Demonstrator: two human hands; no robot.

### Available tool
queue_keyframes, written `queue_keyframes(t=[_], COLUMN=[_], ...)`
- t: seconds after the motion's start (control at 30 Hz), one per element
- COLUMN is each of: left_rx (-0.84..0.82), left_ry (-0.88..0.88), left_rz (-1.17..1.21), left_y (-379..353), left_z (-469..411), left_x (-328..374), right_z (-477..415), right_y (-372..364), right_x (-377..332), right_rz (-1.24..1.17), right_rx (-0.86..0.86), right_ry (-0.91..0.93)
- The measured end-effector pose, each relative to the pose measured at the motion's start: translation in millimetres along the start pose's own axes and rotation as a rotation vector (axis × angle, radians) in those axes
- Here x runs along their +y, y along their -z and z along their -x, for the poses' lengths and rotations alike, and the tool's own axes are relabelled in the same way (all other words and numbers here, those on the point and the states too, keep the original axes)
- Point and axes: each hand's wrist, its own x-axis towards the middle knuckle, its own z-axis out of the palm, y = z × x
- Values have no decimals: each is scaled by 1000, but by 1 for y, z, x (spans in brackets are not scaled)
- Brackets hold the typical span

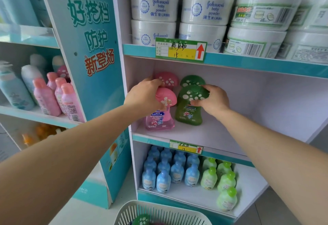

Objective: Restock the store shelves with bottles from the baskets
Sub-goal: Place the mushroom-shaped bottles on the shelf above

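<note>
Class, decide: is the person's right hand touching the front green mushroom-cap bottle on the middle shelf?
Touching. In the head view the right hand grips the front green bottle: fingers curl over its cap, and the thumb presses beneath.

— What is borne by the middle shelf?
— A pink bottle and a green bottle are stood side by side at the left, each backed by its match.
— And the lower shelf?
— Blue bottles, ranked in rows.

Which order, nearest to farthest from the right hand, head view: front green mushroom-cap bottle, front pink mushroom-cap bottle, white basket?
1. Front green mushroom-cap bottle: gripped by the right hand, middle shelf.
2. Front pink mushroom-cap bottle: to its left, in the left hand.
3. White basket: bottom of view, below the shelves.
</note>
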Motion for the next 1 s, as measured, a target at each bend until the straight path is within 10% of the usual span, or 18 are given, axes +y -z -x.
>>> queue_keyframes(t=[1.0], left_rx=[-46], left_ry=[-12], left_rz=[-53], left_y=[-26], left_z=[-57], left_x=[-10], right_z=[1], right_y=[-26], right_x=[23], right_rz=[-43], right_rx=[136], right_ry=[8])
